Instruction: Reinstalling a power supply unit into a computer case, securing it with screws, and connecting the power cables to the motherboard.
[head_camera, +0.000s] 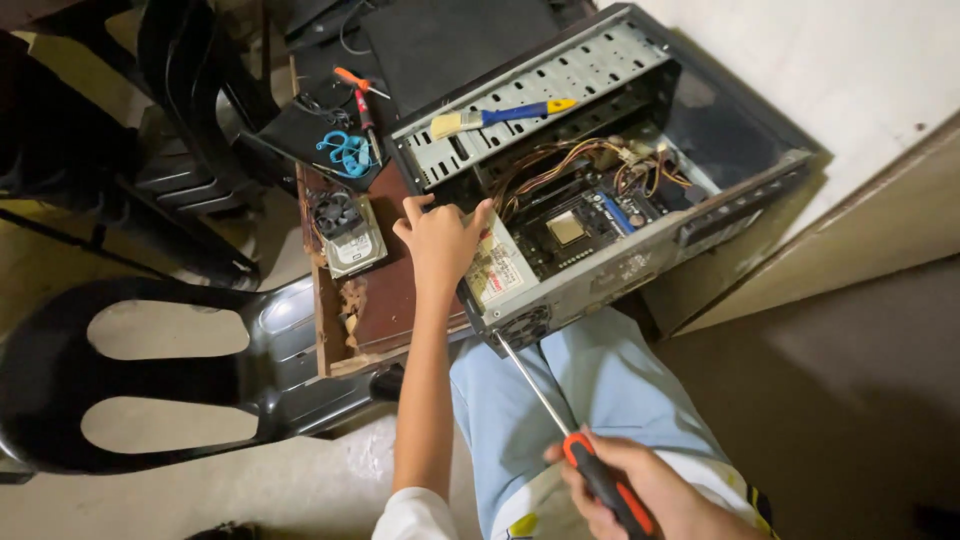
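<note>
a black plastic chair (150, 370) stands on the pale floor (250, 490) at left; a white wall (800, 50) rises behind, with dim, warm light.

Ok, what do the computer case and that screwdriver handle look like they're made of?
Computer case: bare grey sheet metal by the look, dull sheen, punched slots. Screwdriver in the right hand: thin shiny metal shaft; handle looks like orange plastic with black, probably rubbery, grip. Left hand rests on the case edge.
</note>
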